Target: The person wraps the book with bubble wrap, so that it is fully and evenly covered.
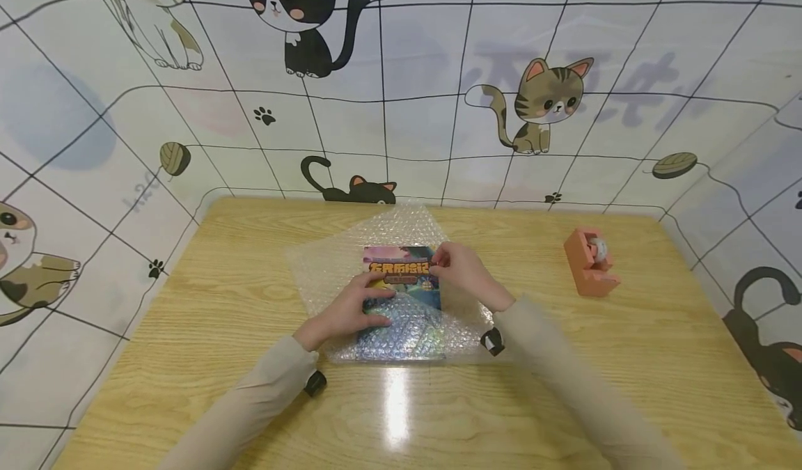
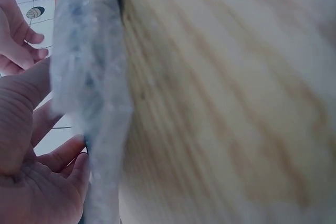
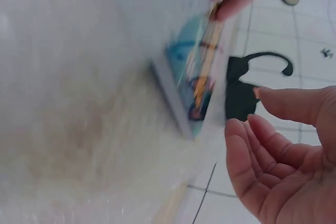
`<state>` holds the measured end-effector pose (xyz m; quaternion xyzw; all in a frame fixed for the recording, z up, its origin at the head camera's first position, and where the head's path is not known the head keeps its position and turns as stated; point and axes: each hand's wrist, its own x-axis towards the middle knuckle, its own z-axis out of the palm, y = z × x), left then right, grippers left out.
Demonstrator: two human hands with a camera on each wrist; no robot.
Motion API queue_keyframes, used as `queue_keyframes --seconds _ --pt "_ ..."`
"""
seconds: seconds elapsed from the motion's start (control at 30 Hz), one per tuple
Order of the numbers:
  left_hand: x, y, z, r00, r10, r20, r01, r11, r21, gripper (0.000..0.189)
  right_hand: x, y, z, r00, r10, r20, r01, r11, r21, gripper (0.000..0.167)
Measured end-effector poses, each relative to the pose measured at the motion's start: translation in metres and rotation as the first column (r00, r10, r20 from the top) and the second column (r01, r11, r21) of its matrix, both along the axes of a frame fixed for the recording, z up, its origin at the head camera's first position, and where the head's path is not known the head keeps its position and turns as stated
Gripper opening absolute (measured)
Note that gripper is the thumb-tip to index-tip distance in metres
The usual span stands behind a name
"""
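A colourful book (image 1: 418,296) with yellow title lettering lies on a sheet of bubble wrap (image 1: 338,247). Its lower part shows through a layer of the wrap folded over it; the upper cover is bare. My left hand (image 1: 347,310) rests on the left side of the book and the folded wrap, fingers spread. Over the book's upper right edge is my right hand (image 1: 464,271), its fingers bent. In the right wrist view a gap shows between the thumb and fingers of that hand (image 3: 286,156), with nothing visible in it.
An orange tape dispenser (image 1: 589,264) with a roll of clear tape stands on the right of the wooden table (image 1: 238,317). A cat-patterned covering (image 1: 426,108) rises behind the table and at both sides. Each wrist wears a small black camera.
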<state>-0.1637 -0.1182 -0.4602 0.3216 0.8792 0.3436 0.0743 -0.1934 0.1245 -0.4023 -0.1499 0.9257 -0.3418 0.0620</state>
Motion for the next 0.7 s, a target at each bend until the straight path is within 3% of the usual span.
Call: queue_keyframes --seconds 0.27,0.47,0.7 --pt "-0.001 -0.002 -0.003 1.0 0.009 0.004 -0.009 1.0 -0.002 0.052 -0.04 0.003 -0.019 0.996 -0.083 -0.034 0.081 0.995 -0.063 0.03" --pt "-0.001 -0.001 -0.002 1.0 0.005 0.023 -0.005 1.0 -0.004 0.052 -0.063 -0.001 -0.029 0.985 -0.174 0.014 0.175 0.983 -0.055 0.046" --pt "-0.002 -0.002 -0.006 0.999 -0.006 -0.044 0.008 0.999 0.033 0.051 -0.085 -0.009 -0.035 0.97 -0.232 0.067 0.234 0.971 -0.036 0.055"
